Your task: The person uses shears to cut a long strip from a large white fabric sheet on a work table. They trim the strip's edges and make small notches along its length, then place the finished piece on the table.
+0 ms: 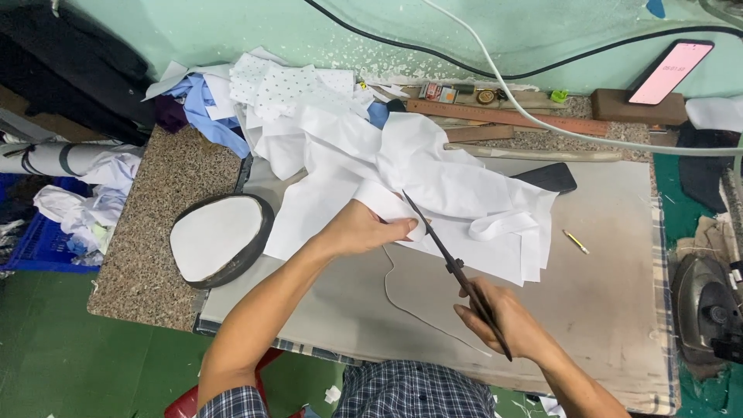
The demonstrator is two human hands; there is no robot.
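My left hand (364, 228) pinches the edge of a white fabric piece (433, 178) that lies crumpled across a grey padded table (604, 286). My right hand (503, 317) grips dark scissors (445, 244), whose blades point up and left and meet the fabric edge right beside my left fingers. A thin white trimmed strip (410, 306) curls on the table between my two hands. More white fabric spreads to the right of the blades.
An oval white-topped pad with a dark rim (219, 238) lies at the left. Piled white, dotted and blue cloth (255, 93) sits behind. A wooden ruler (511, 116), a phone on a block (669, 73), a small yellow pencil (575, 241) and an iron (708, 310) are at the right.
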